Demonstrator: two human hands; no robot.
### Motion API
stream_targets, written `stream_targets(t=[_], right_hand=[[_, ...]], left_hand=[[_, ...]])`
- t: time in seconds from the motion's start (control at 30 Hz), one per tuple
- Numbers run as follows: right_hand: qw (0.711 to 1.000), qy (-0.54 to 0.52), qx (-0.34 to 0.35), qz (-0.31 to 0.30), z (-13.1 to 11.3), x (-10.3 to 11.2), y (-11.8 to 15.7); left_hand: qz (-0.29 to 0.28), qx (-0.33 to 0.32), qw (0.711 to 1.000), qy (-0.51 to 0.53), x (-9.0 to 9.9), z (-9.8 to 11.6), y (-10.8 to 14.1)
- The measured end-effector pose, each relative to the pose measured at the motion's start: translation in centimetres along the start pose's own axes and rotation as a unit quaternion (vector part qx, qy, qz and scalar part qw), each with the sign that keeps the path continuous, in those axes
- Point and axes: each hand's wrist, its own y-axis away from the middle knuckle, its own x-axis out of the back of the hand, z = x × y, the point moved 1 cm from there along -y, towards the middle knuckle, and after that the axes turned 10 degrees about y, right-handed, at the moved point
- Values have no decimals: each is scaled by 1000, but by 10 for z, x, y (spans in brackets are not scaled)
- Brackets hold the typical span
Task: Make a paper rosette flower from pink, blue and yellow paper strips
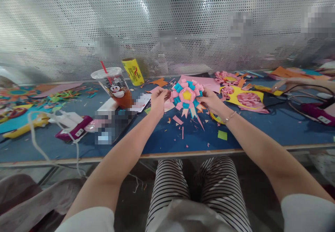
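One rosette (187, 95), tails (193, 112) downward, is pinched mid-frame at opposite edges by left hand (159, 98) and right hand (211, 101).

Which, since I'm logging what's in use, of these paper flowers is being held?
The pink-and-blue flower, held by the left hand and right hand. The pink flowers to its right are in neither hand.

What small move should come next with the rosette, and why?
Perhaps lower the rosette flat onto the table: the left hand and right hand hold it from opposite sides, and its tails hang below, so laying it down evenly might keep them from bending.
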Motion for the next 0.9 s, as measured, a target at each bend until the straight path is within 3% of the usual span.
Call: stream_targets(t=[0.23,0.53,0.77,0.9], right_hand=[[998,-17,-60,-10,-2,0,2],[992,-11,-112,-59,1,-2,5],[996,-52,-58,-33,-7,7,3],[998,-24,-51,-27,2,15,-3]], left_hand=[[-18,-124,988,-85,-4,11,7],[-72,-146,976,-142,-12,17,19],[-36,-147,986,-69,-11,19,19],[-27,-179,981,-63,-14,25,24]])
